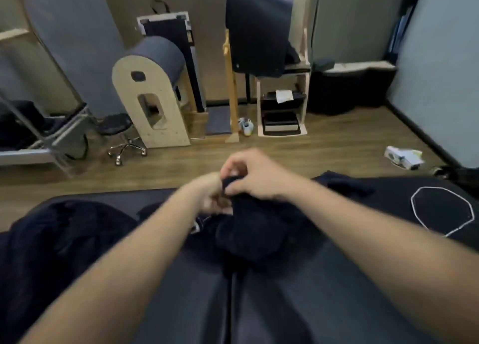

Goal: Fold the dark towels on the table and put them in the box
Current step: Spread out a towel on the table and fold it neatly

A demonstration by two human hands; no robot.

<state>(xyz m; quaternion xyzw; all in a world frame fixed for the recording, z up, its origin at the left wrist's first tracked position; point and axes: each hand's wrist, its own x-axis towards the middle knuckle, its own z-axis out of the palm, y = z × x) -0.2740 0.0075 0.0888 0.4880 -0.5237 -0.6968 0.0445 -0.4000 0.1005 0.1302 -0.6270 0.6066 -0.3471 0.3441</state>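
A dark navy towel (254,234) is lifted off the dark padded table (324,291) near its far edge. My right hand (255,175) pinches the towel's top edge with curled fingers. My left hand (211,197), blurred, grips the same towel just below and to the left. The rest of the towel hangs down bunched between my forearms. Another pile of dark towels (59,234) lies on the left of the table. A dark cloth (344,183) lies at the table's far right edge. No box is clearly in view.
A white octagonal outline (440,210) marks the table's right end. Beyond the table lies wooden floor with an arched wooden barrel (150,94), a black stool (119,133), a wooden shelf unit (282,102) and white packaging (403,157).
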